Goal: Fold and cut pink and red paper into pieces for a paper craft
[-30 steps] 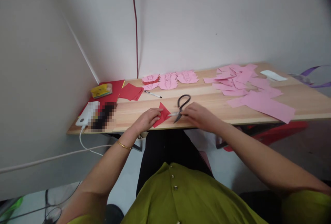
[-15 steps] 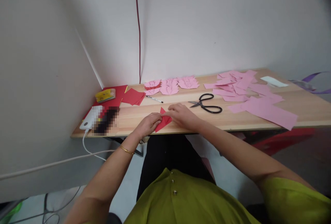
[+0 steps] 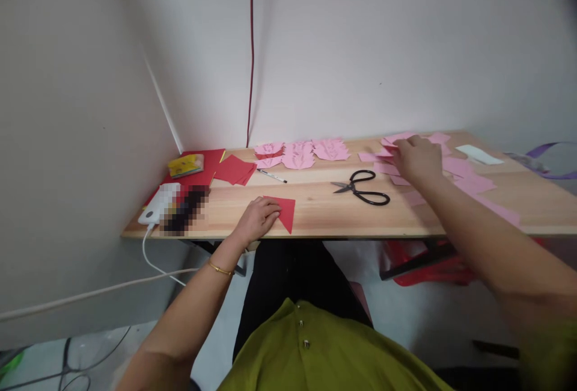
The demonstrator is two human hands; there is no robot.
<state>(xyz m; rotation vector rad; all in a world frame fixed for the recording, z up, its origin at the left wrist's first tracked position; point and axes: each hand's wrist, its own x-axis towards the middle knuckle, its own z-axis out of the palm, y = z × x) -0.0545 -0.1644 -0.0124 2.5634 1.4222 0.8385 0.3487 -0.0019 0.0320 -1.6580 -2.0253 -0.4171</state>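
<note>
My left hand rests near the table's front edge, its curled fingers pressing on a folded red paper. A pointed end and one straight side of that paper stick out to the right of the fingers. My right hand is over the pile of pink paper pieces, fingertips pinched at a small reddish piece of paper. Part of the pile is hidden behind this hand and forearm. Between the hands lie black-handled scissors, blades spread slightly and pointing left.
Cut pink papers line the wall side. Red paper squares, a pen and a yellow packet lie at the left. A white device with a cable sits at the left edge. A white strip lies far right.
My right hand has left the red paper and moved right to the pink pile. The red paper now lies flatter under my left hand, which has stayed about in place.
</note>
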